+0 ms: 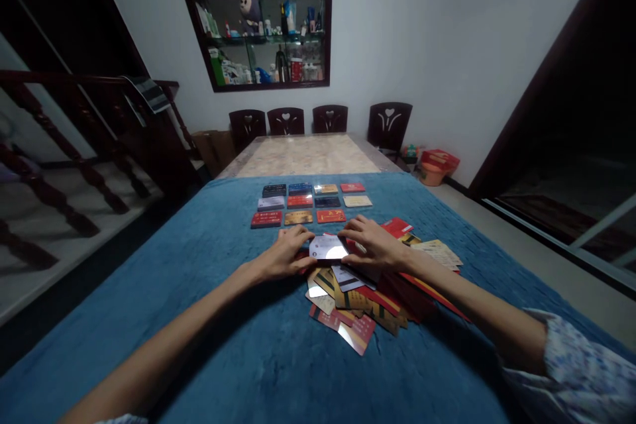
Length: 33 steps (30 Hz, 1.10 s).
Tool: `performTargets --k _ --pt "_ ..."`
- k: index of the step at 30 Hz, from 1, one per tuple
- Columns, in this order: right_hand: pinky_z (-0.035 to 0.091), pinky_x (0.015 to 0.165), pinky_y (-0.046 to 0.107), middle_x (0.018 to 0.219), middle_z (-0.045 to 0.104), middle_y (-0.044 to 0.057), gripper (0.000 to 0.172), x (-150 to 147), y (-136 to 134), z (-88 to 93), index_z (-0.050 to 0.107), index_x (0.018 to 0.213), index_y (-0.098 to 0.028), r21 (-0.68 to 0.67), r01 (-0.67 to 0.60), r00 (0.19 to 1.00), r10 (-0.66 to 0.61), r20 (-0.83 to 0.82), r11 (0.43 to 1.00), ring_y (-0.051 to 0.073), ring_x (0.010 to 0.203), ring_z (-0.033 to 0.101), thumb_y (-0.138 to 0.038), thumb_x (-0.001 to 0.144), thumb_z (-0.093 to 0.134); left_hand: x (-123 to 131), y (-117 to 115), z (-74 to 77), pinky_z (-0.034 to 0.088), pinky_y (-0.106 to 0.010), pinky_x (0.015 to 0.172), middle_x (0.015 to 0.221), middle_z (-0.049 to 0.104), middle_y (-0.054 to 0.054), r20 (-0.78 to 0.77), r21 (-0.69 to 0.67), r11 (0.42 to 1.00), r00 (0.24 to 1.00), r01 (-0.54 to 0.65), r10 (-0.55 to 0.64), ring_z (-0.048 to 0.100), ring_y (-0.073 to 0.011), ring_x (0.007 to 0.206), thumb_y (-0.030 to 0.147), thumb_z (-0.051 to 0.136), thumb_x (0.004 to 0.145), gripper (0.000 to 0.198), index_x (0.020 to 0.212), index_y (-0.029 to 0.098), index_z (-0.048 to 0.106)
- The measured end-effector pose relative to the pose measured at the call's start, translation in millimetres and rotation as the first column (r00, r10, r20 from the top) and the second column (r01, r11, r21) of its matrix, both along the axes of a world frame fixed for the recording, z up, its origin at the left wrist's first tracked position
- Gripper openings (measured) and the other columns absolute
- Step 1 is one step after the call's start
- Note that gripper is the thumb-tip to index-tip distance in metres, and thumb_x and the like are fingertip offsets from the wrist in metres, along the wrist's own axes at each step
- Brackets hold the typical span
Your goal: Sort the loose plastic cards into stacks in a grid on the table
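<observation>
Closed on opposite ends of a white card [326, 248], the left hand [288, 254] and right hand [376, 245] hold it at the loose card pile's [354, 300] far edge, near the neat card rows [299, 201], seemingly squaring it up, so placing it calls for an even, level release.

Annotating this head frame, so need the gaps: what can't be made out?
All in the head view:
- Fine print on the white card between the hands: too small, partly lost in glare.
- Part of the loose card pile: hidden under the right hand and forearm; lower cards covered by upper ones.
- Left sleeve: mostly cut off by the bottom edge.
- Labels in the wall niche: too small.
</observation>
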State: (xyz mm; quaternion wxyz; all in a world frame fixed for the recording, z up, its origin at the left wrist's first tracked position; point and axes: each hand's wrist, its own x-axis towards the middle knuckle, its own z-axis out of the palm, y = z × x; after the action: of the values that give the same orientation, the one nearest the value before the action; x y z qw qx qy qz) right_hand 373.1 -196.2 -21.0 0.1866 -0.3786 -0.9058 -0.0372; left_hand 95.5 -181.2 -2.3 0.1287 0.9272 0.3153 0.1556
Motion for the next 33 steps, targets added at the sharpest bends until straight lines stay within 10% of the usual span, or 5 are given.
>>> performTargets --k 15,33 --pt "0.045 0.080 0.039 0.107 0.062 0.013 0.044 -44.5 57.7 13.4 0.068 0.114 -0.019 -0.024 -0.076 0.997 0.076 0.005 0.997 0.027 0.097 0.051 -0.053 0.086 0.068 -46.9 44.8 6.4 0.047 -0.042 0.101 0.120 0.057 -0.011 0.027 0.042 0.999 1.000 -0.018 0.017 0.058 -0.0248 0.111 0.035 0.061 0.090 0.042 0.129 0.020 0.057" --pt "0.040 0.081 0.034 0.111 0.060 0.012 0.038 -100.3 126.1 25.5 0.068 0.109 -0.019 -0.084 -0.011 0.998 0.016 0.056 0.996 0.026 0.103 0.051 -0.051 0.087 0.068 -74.4 99.0 15.3 0.043 -0.049 0.102 0.117 0.059 -0.010 -0.076 0.088 0.946 0.945 -0.312 0.318 0.058 -0.0296 0.114 0.029 0.060 0.081 0.037 0.117 0.020 0.064"
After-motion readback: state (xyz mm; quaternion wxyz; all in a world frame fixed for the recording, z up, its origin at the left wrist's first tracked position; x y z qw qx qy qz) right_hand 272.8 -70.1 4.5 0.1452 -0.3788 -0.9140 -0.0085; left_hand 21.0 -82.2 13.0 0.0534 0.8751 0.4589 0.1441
